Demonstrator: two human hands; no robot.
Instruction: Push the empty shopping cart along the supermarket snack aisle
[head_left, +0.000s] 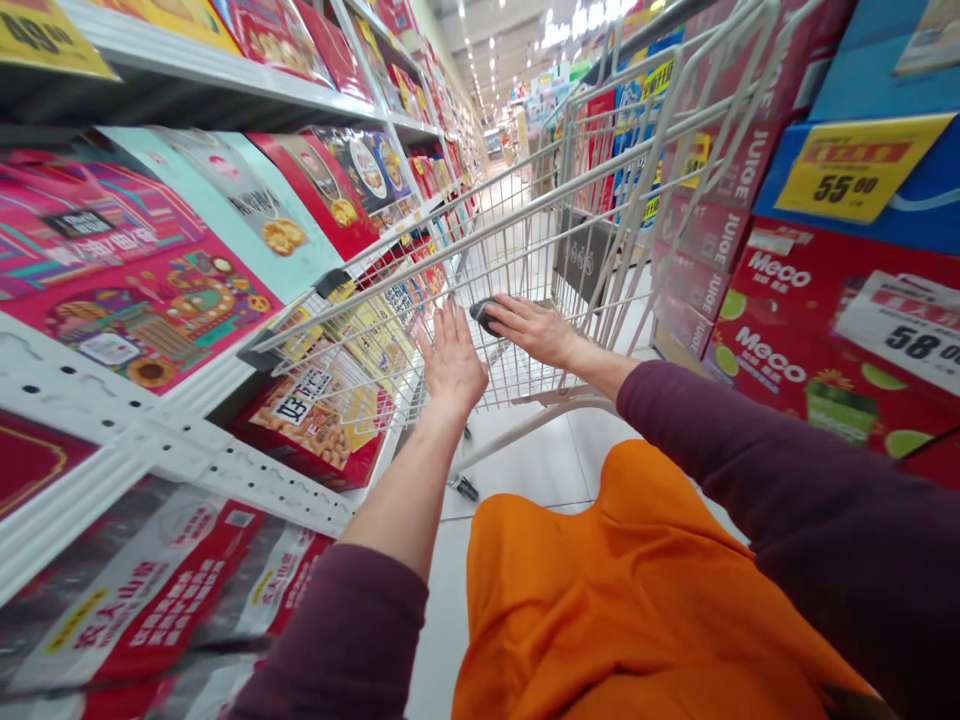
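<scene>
Dark oval object (pixel 484 316), kind unclear, found beneath the fingertips of right hand (pixel 534 332), long axis running sideways; fingers held together and flat, not visibly clamped. Left hand (pixel 452 360), fingers spread apart, empty, held just left of those fingertips. Wire shopping cart (pixel 450 216) beyond both.

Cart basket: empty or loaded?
Looks empty: the wire shopping cart basket shows no goods inside, and the aisle floor is visible through its mesh.
</scene>
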